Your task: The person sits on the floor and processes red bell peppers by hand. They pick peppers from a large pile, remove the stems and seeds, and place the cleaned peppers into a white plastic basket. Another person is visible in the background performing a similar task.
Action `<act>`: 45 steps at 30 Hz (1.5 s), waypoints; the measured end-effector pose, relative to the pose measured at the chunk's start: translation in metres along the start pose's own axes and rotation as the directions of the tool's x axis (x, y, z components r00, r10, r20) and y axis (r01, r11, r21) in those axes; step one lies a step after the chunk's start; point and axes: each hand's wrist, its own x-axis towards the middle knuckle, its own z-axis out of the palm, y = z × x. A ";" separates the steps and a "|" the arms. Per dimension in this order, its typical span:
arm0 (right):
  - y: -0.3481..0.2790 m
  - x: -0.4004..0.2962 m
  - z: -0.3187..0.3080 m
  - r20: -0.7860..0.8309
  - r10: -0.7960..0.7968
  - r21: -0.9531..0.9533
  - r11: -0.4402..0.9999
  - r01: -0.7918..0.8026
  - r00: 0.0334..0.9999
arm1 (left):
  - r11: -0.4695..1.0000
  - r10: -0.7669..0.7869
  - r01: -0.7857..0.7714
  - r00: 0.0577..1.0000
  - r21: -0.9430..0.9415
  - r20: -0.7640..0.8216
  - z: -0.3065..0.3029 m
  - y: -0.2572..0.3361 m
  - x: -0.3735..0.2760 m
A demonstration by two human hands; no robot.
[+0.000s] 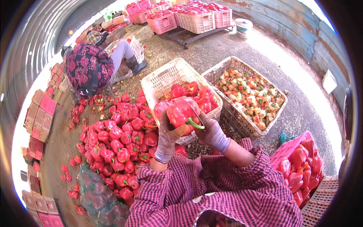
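Note:
A large red bell pepper with a green stem sits in my gloved left hand, which cups it from the left and below. My gloved right hand grips a thin knife; its blade lies along the pepper's right side, near the stem. The knife's handle is hidden in my fingers. Beneath the pepper stands a whitish plastic crate partly filled with red peppers, some of them cut open. Right of it, another crate holds pale pepper cores with green stems.
Whole red peppers are heaped at my left beside a green mesh sack. A pink crate of peppers stands at my right. Ahead left, a person in a floral top bends over. Loaded crates rest on a low metal platform.

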 end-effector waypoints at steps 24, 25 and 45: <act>0.042 -0.010 0.025 0.134 0.229 -0.205 0.958 -0.199 0.964 | 0.982 -0.010 -0.066 0.917 -0.178 -0.398 0.021 -0.014 -0.004; 0.033 -0.010 0.021 0.139 0.246 -0.223 0.951 -0.212 0.959 | 0.943 -0.127 0.024 0.948 -0.332 -0.291 0.015 -0.009 -0.004; -0.024 0.027 -0.048 -0.171 0.130 0.182 0.978 -0.098 0.977 | 0.979 -0.106 0.102 0.994 -0.177 -0.012 0.012 -0.012 -0.002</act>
